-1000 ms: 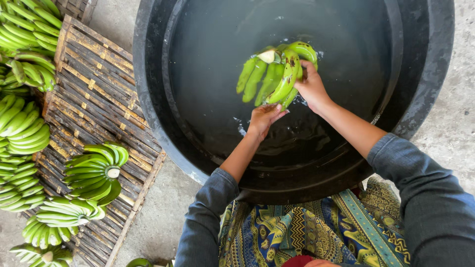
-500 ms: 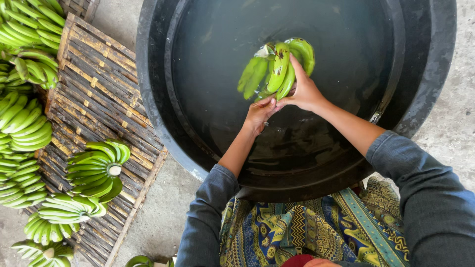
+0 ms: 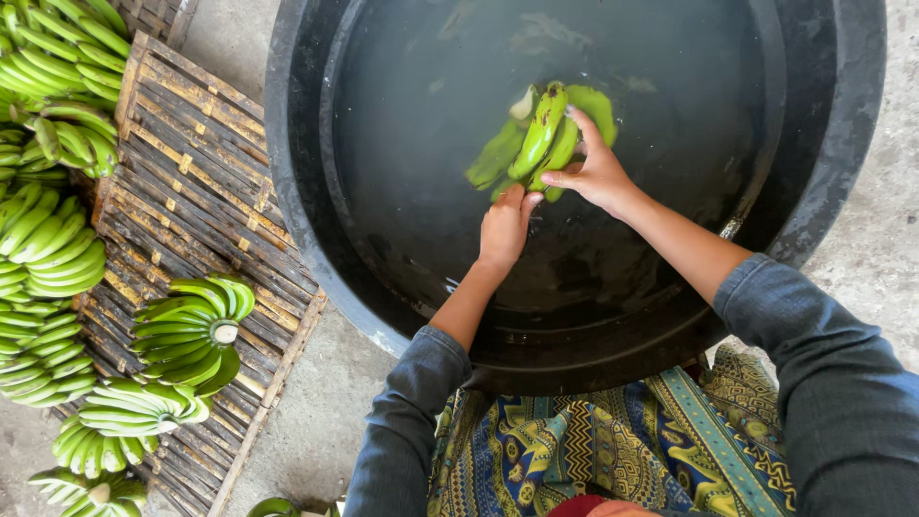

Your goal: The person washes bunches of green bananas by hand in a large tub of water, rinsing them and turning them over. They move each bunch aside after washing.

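Green unripe bananas in a small hand-shaped bunch [image 3: 543,142] are sitting over the dark water of the large round black tub [image 3: 297,201], toward its upper middle, partly dipping into the surface. The person's right hand [image 3: 595,170] is gripping the bunch from the right side, fingers wrapping over the fruit. The left hand [image 3: 504,228] is reaching up from below, its fingertips touching the lower end of the bunch; whether it is actually clasping the fruit cannot be told. Both arms are wearing grey-blue long sleeves [image 3: 407,421], and a patterned blue and yellow cloth [image 3: 613,445] is lying across the lap below the tub. Left of the tub, a slatted bamboo rack [image 3: 191,191] is resting on the concrete floor [image 3: 316,402], and more green banana bunches [image 3: 187,330] are lying on it, well apart from the hands.
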